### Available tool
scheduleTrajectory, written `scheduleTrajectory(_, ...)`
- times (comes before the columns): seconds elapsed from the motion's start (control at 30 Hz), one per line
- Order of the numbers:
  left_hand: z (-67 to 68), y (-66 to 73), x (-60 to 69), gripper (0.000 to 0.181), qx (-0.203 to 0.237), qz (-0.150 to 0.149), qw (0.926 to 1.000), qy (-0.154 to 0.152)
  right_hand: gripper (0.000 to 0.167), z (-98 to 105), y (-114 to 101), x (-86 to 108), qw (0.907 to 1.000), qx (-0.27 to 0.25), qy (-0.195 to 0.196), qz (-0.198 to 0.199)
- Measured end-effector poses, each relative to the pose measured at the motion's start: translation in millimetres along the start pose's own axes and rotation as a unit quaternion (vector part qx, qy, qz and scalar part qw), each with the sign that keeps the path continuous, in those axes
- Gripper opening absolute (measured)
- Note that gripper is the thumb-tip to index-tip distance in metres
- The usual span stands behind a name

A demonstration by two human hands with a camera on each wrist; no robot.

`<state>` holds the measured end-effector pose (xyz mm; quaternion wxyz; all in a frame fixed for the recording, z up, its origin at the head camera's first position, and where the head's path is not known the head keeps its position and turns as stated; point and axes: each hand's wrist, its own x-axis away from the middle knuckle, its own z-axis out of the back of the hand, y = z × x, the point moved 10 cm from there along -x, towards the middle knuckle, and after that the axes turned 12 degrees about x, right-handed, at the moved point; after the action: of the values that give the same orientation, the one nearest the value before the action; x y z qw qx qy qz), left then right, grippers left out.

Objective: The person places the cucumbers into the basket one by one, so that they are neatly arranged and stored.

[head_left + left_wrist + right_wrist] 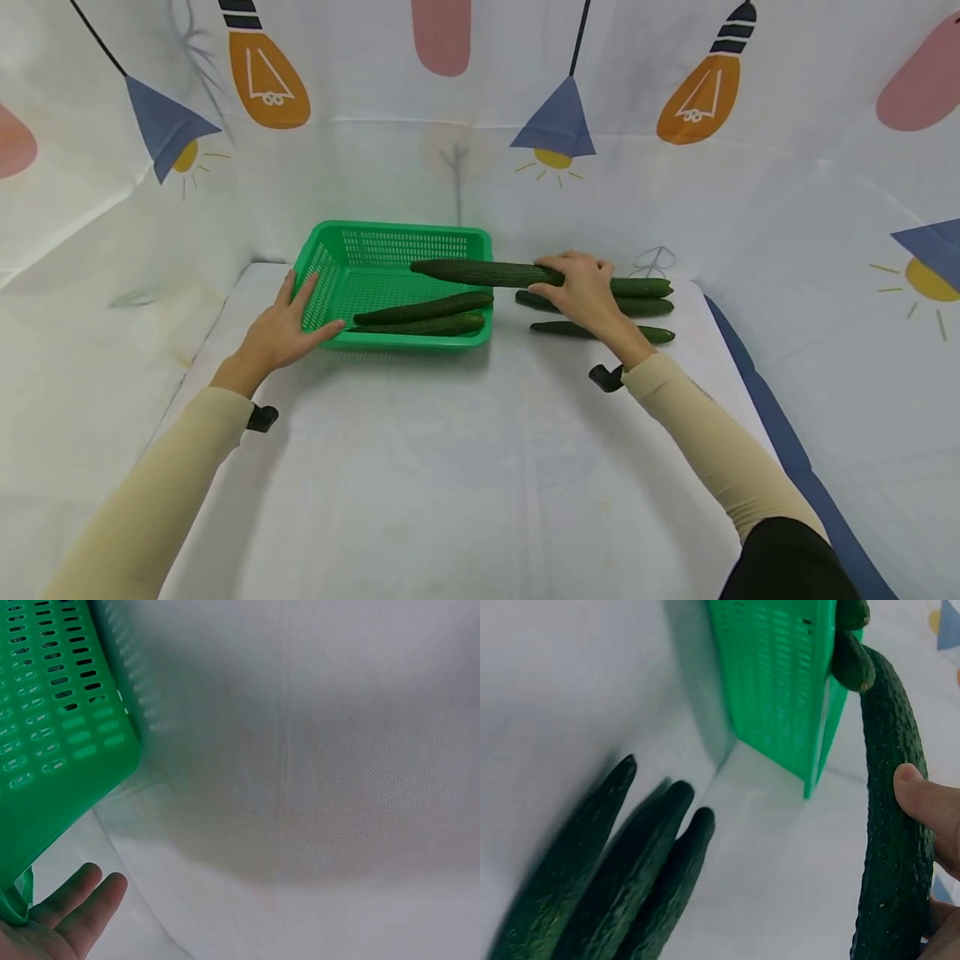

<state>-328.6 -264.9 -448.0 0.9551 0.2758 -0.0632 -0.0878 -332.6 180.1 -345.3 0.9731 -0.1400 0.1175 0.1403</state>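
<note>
1. One dark green cucumber [480,273] is up in the air, held by the right hand [581,287]. The thumb and fingers are curled around it, with no gap left.
2. It points from side to side, almost level, along the long side of the green plastic basket [412,342]. Its left tip is over the basket, but the hand is out past the basket's right side. So the basket is to the left of that hand.
3. The left hand [281,333] is wide open, with its fingers spread. It rests against the basket's left end and has hold of no cucumber.
4. Two more cucumbers [423,308] lie in the front part of the basket, side to side too, and their right ends reach its right rim.
5. Three other cucumbers [645,307] lie on the white cloth [450,467], right of the basket. The right hand is nearer to them.
</note>
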Motion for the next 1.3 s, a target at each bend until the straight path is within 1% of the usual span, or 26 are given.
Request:
scheduleTrajectory(0.1, 0.6, -0.5, 0.4, 0.104, -0.001, 0.001, 1.0, 0.0, 0.049, -5.2, -11.7, -8.4, 0.9998, 0.011, -0.011, 0.009)
scheduleTrajectory(0.27, -0.2, -2.1, -0.3, 0.104, 0.001, 0.005, 1.0, -0.004, 0.049, -15.8, -28.4, -19.5, 0.9984, 0.016, -0.053, 0.009)
scheduleTrajectory(0.4, -0.9, -2.2, -0.3, 0.104, 0.002, 0.006, 1.0, -0.004, 0.05, -24.0, -41.8, -28.1, 0.9961, 0.034, -0.08, 0.014)
scheduleTrajectory(0.53, 0.5, -1.1, -0.2, 0.104, 0.004, 0.001, 1.0, 0.0, 0.05, -33.3, -56.9, -36.8, 0.9936, 0.052, -0.098, 0.02)
scheduleTrajectory(0.73, 0.4, -2.1, -0.7, 0.104, 0.003, 0.001, 1.0, 0.002, 0.048, -47.9, -75.1, -48.2, 0.992, 0.064, -0.106, 0.024)
scheduleTrajectory(0.87, -0.7, -2.6, -1.0, 0.104, 0.004, 0.003, 1.0, 0.001, 0.046, -59.2, -84.1, -53.7, 0.9915, 0.061, -0.111, 0.033)
scheduleTrajectory(1.1, -1.0, -0.6, -1.1, 0.105, 0.011, 0.0, 0.9999, 0.003, 0.045, -72.1, -90.2, -58.7, 0.9905, 0.054, -0.121, 0.036)
scheduleTrajectory(1.3, 0.6, 0.2, -0.4, 0.106, 0.01, 0.002, 0.9999, 0.006, 0.042, -79.8, -96.2, -62.8, 0.9893, 0.034, -0.135, 0.045)
